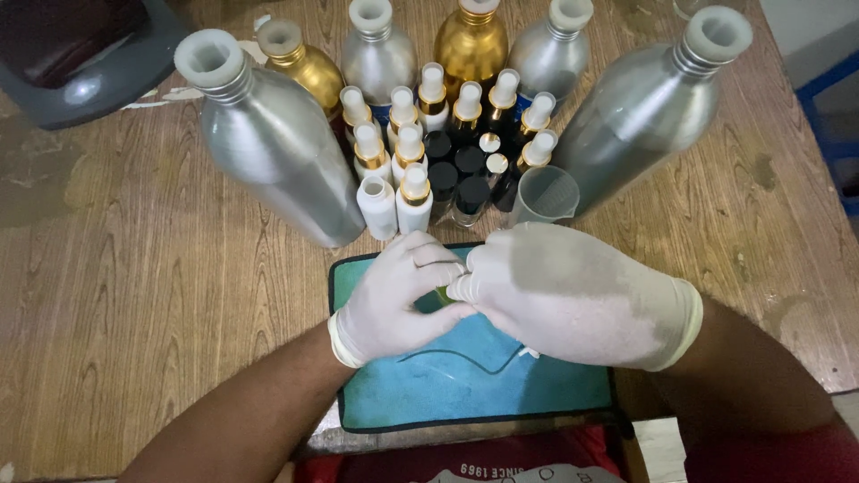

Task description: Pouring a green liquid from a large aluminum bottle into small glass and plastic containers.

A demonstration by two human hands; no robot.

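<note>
Near edge: red cloth [501,456] at the bottom of the head view, below the table rim.
Mat: blue-green mat with dark border [474,376] lies flat on the wooden table [134,295], directly under both hands; a thin curved line shows on its surface.
Left hand: gloved left hand [398,295], fingers curled inward around a small green item [442,292].
Right hand: gloved right hand [573,300], fingertips pinched onto the same item from the other side; the two hands touch at the fingertips.
Green item: only a sliver visible between the fingers, held just above the far half of the mat; kind cannot be told.
Measuring cup: small clear cup [544,193] standing upright just beyond the right hand.
Small bottles: cluster of white spray bottles with gold collars [407,174] and dark bottles with black caps [461,174], upright, packed close, just beyond the mat.
Large bottles: silver metal bottle [268,143] at left and another silver bottle [640,112] at right flank the cluster.
Back row: gold bottle [472,45] between two more silver ones; a smaller gold bottle [302,63] to its left.
Far left corner: dark grey object [80,54], partly cut off.
</note>
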